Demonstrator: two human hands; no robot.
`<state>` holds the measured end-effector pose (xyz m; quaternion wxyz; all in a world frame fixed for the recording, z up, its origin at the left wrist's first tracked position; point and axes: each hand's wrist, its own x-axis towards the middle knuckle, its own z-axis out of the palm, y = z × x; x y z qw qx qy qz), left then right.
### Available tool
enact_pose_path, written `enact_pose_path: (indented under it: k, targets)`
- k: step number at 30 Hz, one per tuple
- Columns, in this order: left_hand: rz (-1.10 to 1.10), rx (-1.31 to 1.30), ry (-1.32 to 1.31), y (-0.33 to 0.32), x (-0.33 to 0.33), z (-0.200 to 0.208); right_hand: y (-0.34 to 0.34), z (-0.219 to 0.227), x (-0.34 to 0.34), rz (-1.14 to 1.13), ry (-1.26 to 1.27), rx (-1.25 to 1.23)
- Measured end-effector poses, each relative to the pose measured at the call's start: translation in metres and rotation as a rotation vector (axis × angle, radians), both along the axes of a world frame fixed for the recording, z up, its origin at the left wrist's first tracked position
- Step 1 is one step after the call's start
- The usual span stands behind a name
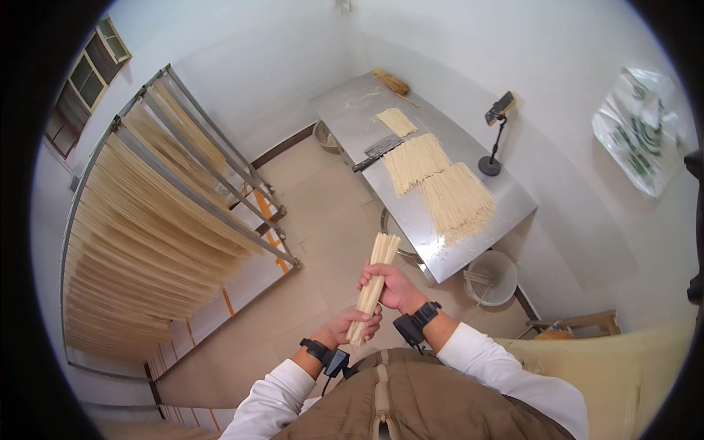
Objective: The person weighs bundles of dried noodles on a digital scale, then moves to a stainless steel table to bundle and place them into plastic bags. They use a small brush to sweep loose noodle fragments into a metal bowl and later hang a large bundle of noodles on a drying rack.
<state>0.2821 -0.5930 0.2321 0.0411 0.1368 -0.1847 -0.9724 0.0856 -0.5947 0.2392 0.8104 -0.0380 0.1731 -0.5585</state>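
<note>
A bundle of dried noodles (372, 288) is held slantwise in front of my body, its upper end leaning toward the metal table. My left hand (351, 325) is closed round its lower part. Higher up, my right hand (396, 287) wraps the same bundle. Pale noodle ends stick out above and below the fists. On the table lie cut noodles in a near pile (458, 199) and a second pile (416, 161) touching it, with a smaller batch (397, 122) farther back. A cleaver (383, 147) rests beside the piles, its dark handle over the table's left edge.
The steel table (477, 246) stands ahead to the right, bearing a phone on a stand (493, 165) and a straw brush (391, 78). A white bucket (502, 279) sits by its near corner. Racks of hanging noodles (139, 242) fill the left. A plastic bag (638, 132) hangs on the right wall.
</note>
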Motion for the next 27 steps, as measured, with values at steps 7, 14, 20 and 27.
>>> enact_pose_path:
  k: [7,14,20,27]
  targets:
    - [0.101,0.007,-0.018,-0.1,-0.004,0.004,-0.113,0.008,-0.008,-0.054,0.033,-0.003]
    - [0.426,0.436,-0.186,-0.217,-0.057,-0.046,-0.216,0.003,-0.068,-0.493,0.274,-0.026]
    - [0.427,0.53,-0.239,-0.327,-0.111,-0.079,-0.29,-0.002,-0.072,-0.783,0.405,0.055]
    - [0.276,0.502,-0.261,-0.42,-0.149,-0.105,-0.359,-0.004,-0.07,-0.959,0.51,0.185]
